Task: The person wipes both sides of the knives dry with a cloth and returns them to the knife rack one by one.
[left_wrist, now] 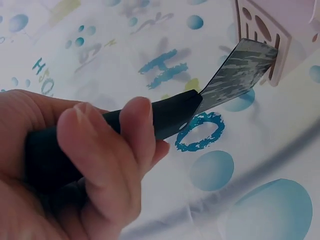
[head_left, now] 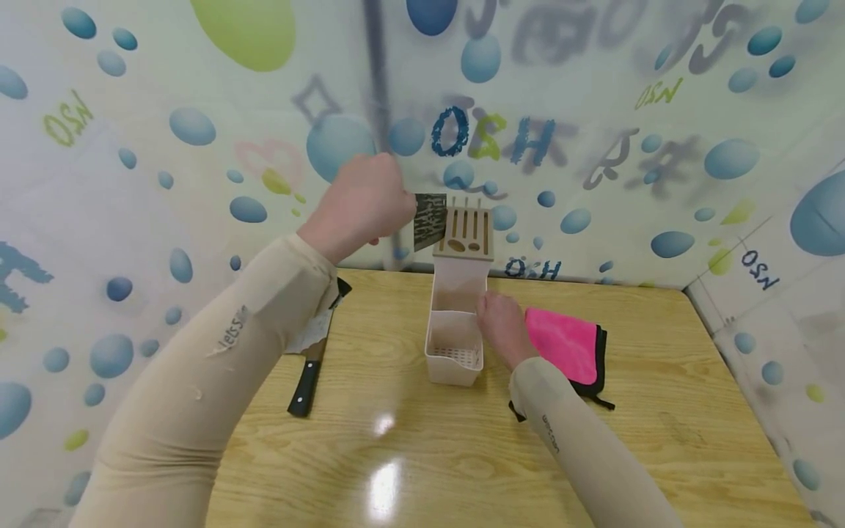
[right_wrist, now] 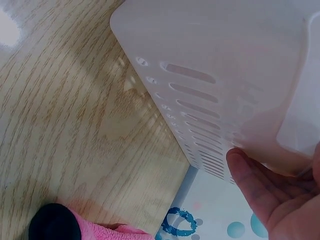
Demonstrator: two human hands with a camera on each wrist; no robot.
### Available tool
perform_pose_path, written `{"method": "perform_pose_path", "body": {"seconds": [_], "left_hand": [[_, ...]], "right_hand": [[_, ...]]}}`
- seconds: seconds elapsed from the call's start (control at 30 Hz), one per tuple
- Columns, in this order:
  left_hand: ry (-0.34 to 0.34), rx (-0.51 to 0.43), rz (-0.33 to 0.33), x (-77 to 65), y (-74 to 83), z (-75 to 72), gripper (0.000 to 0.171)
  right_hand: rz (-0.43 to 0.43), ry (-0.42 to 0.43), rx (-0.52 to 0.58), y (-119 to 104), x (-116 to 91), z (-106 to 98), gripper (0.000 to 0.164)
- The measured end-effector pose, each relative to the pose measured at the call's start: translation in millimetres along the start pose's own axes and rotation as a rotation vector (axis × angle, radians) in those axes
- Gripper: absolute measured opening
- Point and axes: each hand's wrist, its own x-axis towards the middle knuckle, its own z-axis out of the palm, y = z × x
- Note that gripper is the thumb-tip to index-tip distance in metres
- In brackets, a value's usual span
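My left hand (head_left: pixel 370 198) is raised in front of the wall and grips a broad-bladed kitchen knife (left_wrist: pixel 177 117) by its dark handle. The blade has a dark mottled pattern, and its far end meets the slotted top (head_left: pixel 465 235) of a pale knife holder (head_left: pixel 461 279). The holder stands upright on the table, with a lower open compartment in front. My right hand (head_left: pixel 505 330) holds the holder's right side wall, fingertips (right_wrist: pixel 237 157) against the outside near the vent slots.
On the wooden table (head_left: pixel 389 469), another black-handled knife (head_left: pixel 306 389) lies to the left. Beside it are a pale sheet (head_left: pixel 309 336) and a further black handle (head_left: pixel 341 288), partly behind my left sleeve. A pink cloth (head_left: pixel 561 345) with black edging lies right of the holder.
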Motion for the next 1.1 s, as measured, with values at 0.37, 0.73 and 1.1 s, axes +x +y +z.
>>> {"method": "perform_pose_path", "body": {"seconds": [0.37,0.73,1.1], "left_hand": [[0.325,-0.010,0.085,9.0,-1.0,12.3,0.038],[0.411,0.002,0.085,19.4,1.1,16.3,0.037],[0.370,-0.032,0.036,29.1,4.5,17.5,0.033]], "right_hand": [[0.012,0.002,0.003,0,0,2,0.035],[0.030,0.002,0.023,0,-1,4,0.034],[0.042,0.004,0.019,0,-2,4,0.036]]}}
